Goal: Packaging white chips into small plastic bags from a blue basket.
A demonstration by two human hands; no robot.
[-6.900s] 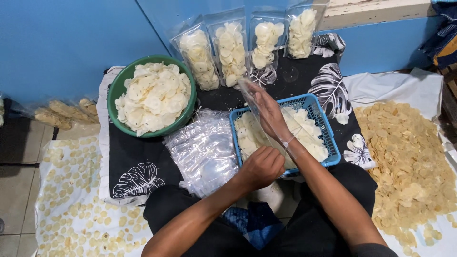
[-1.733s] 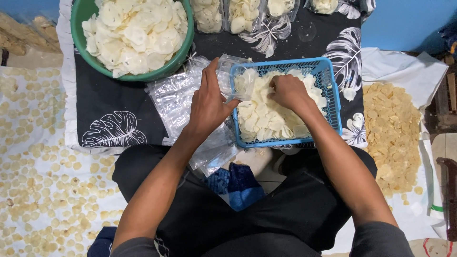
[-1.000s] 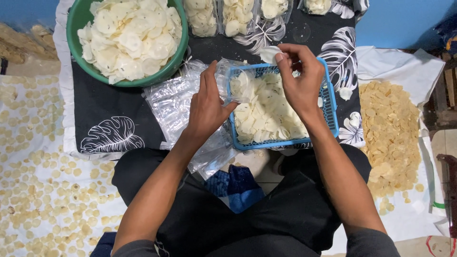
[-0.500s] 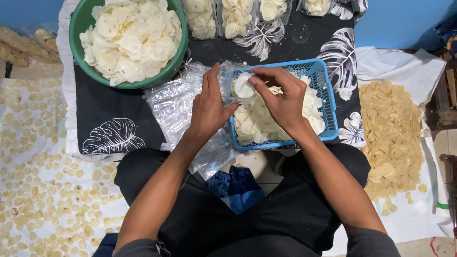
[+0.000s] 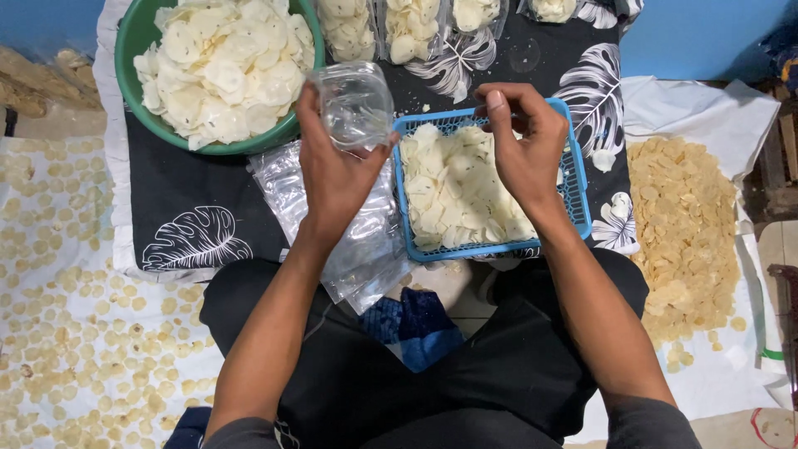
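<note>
— What have I got in hand here?

— A small clear plastic bag, empty as far as I can see, held up in my left hand with the fingers clasped round its lower part. It sits above the stack of flat clear plastic bags on the black leaf-printed cloth, between the green round bowl of pale crackers and the blue plastic mesh basket.

— And the other hand?

— My right hand hovers over the basket's far edge, fingers curled inward, thumb tucked; I cannot tell whether they pinch anything. Thin white cracker slices fill the basket under it.

— Further out?

— Filled clear packets of crackers stand along the cloth's far edge. A heap of yellowish raw chips lies on a white sheet off the cloth's right edge, and small round chips are scattered on another sheet to the left.
</note>
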